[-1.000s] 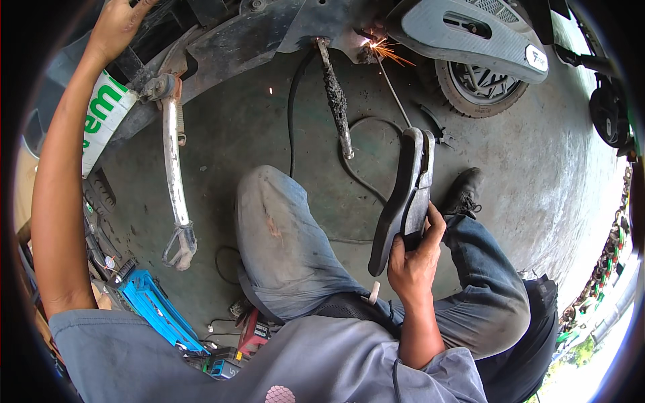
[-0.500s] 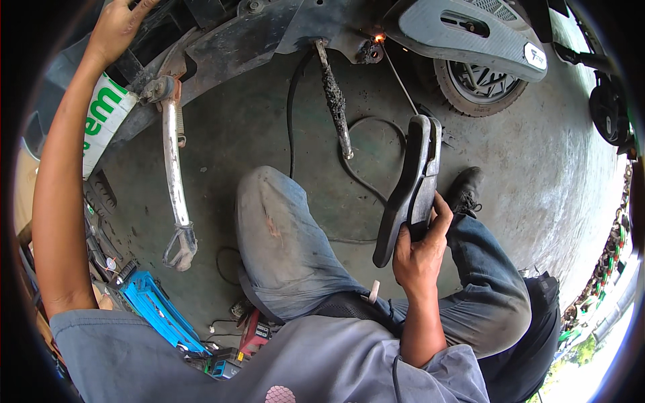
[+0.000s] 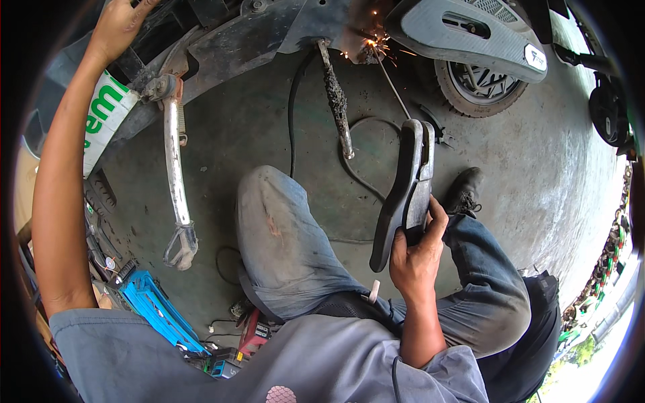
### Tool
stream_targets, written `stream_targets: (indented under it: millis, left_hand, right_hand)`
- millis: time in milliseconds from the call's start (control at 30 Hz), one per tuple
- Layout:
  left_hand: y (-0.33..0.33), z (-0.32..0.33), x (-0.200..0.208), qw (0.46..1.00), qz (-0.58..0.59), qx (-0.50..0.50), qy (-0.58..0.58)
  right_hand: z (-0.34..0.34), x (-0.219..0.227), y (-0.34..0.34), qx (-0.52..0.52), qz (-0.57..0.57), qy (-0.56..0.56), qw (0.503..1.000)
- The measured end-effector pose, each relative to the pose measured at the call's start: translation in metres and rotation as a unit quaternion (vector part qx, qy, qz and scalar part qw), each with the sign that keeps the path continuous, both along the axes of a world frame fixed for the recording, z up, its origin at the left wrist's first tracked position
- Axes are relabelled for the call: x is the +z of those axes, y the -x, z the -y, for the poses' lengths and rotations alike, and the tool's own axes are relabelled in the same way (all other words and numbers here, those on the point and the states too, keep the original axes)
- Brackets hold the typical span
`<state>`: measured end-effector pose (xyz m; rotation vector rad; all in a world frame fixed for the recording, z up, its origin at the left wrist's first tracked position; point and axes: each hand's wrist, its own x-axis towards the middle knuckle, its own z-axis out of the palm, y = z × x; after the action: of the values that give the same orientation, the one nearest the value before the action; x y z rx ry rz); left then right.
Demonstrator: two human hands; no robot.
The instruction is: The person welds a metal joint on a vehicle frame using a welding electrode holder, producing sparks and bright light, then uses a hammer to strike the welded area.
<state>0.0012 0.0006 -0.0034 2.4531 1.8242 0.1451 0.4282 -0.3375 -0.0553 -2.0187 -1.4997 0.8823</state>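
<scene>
My right hand [image 3: 418,258] is closed around the lower part of a black welding electrode holder [image 3: 403,198], thumb on one side and fingers on the other. A thin welding rod [image 3: 392,86] runs from its jaws up to the lower edge of a dark metal vehicle frame [image 3: 235,54]. Bright sparks fly where the rod's tip meets the metal. My left arm reaches to the top left, where my left hand [image 3: 119,30] is against the vehicle, thumb spread from the fingers. The picture's upper edge cuts off its fingertips. A rusty, crusted metal rod [image 3: 334,97] hangs from the frame beside the weld.
A kickstand [image 3: 175,168] hangs at the left. A grey plastic cover [image 3: 463,33] and a wheel [image 3: 480,84] stand right of the sparks. Pliers [image 3: 435,124] and a looping cable [image 3: 363,178] lie on the floor. A blue plastic item [image 3: 158,312] lies lower left.
The glow at the rod's tip has grown into a wider burst of sparks. My right hand and the electrode holder have shifted slightly left and down. My left hand stays put.
</scene>
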Motion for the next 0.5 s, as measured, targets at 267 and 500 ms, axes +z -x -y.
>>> stream_targets:
  millis: [267,500]
  left_hand:
    - [0.005,-0.002,-0.002,1.000,0.002,-0.014,-0.009]
    - [0.010,-0.003,0.000,0.999,0.003,-0.048,-0.018]
  right_hand:
    - [0.002,0.003,0.000,-0.003,-0.013,0.017,1.000]
    - [0.004,0.006,0.003,-0.034,-0.032,0.030,0.998]
